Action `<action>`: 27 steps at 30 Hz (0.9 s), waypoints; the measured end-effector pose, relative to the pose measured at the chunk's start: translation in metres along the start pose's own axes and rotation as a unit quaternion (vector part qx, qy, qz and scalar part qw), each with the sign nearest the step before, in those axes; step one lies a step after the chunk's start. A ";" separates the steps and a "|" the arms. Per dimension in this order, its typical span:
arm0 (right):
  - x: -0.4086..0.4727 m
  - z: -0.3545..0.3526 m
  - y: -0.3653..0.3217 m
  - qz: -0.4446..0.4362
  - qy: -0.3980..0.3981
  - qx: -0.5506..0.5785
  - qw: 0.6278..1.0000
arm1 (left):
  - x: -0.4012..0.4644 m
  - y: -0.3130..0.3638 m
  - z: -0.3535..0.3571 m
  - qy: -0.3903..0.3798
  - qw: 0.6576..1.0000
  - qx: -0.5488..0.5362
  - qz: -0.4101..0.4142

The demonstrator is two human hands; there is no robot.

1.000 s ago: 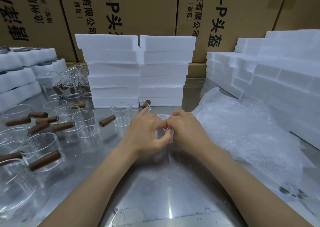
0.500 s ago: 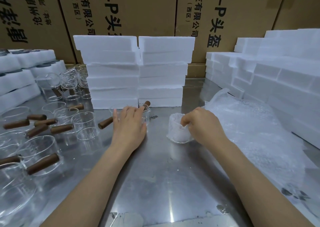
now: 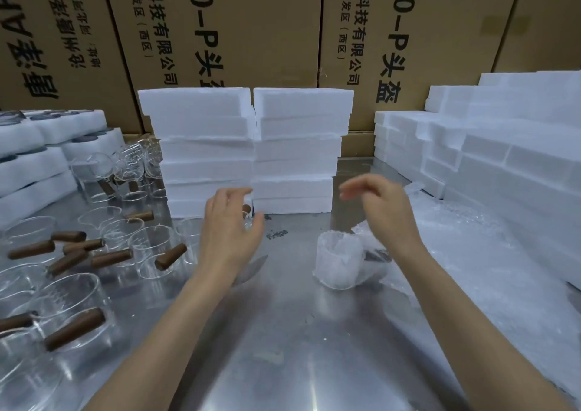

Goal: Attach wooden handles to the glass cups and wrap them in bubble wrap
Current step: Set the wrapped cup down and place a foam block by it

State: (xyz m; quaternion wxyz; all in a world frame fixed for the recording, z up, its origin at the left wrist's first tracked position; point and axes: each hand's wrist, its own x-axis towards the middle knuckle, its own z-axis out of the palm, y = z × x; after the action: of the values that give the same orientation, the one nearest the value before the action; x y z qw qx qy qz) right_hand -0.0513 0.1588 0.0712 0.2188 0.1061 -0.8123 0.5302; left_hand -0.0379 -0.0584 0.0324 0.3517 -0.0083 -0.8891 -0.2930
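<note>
Both hands, left (image 3: 231,231) and right (image 3: 382,209), are hovering with fingers apart, holding nothing, beside the wrapped cup (image 3: 339,261) on the worktop (image 3: 283,332).

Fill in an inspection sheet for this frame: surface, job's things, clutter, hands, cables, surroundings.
Surface: shiny metal table, scuffed, with small specks.
Job's things: wrapped cup standing free at centre-right; bubble wrap sheets on the right; unwrapped glass cups with wooden handles on the left.
Clutter: loose wooden handles among the cups.
Hands: left hand open, above a cup; right hand open, raised above the wrapped cup, holding nothing.
Cables: nothing seen.
Surroundings: foam block stacks behind and at both sides; printed cardboard cartons at the back.
</note>
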 end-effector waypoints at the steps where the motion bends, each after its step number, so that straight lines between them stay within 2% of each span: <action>1: 0.015 0.001 -0.002 0.025 0.016 0.032 0.999 | 0.010 0.008 0.000 -0.005 0.998 -0.058 -0.010; 5: 0.076 0.005 -0.011 0.136 0.020 0.090 0.986 | 0.065 0.041 0.000 -0.038 0.971 -0.222 -0.080; 10: 0.117 0.015 -0.026 0.213 0.027 0.143 0.966 | 0.117 0.062 -0.004 -0.056 0.966 -0.223 -0.118; 18: 0.136 0.027 -0.035 0.207 0.034 0.180 0.961 | 0.125 0.058 0.005 -0.092 0.964 -0.220 -0.119; 23: 0.132 0.022 -0.033 0.200 0.046 0.190 0.960 | 0.125 0.063 0.001 -0.068 0.965 -0.224 -0.115; 27: 0.118 0.012 -0.037 0.174 0.090 0.189 0.962 | 0.111 0.073 -0.011 -0.050 0.968 -0.232 -0.080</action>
State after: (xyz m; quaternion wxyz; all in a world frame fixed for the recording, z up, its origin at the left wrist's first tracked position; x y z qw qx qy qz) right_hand -0.1437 0.1396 0.1523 0.1716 -0.0452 -0.6799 0.7115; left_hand -0.0986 -0.0253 0.1468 0.2708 -0.0329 -0.8107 -0.5180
